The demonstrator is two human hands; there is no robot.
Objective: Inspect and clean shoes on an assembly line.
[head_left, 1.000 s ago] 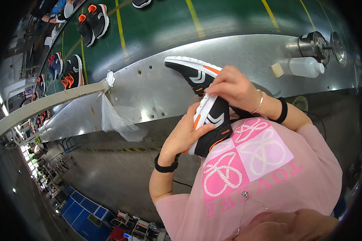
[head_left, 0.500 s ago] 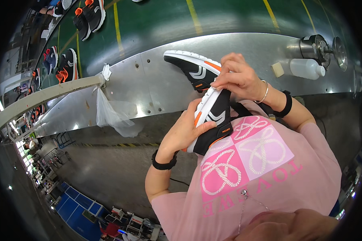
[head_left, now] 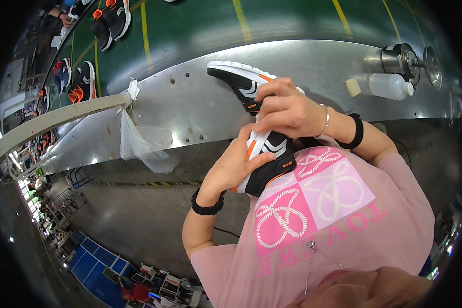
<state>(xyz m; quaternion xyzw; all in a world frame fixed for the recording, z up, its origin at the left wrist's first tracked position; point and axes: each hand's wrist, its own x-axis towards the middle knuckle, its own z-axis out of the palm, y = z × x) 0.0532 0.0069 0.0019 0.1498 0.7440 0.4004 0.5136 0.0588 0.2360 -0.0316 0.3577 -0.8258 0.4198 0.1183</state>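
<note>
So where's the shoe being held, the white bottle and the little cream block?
Held shoe (head_left: 278, 167), head view: on its black side.
White bottle (head_left: 386, 85), head view: on its body.
Cream block (head_left: 352, 88), head view: on its upper face.

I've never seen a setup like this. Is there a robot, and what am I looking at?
There's no robot, just a person working bare-handed, seen by a wide camera worn on that person's head and looking down. Straight edges look bent. The left hand grips a black-and-white shoe; the right hand curls over its front end. On the metal bench are a similar shoe, a small pale block, a white bottle and a metal container. Beyond, other shoes sit on a green surface.
</note>
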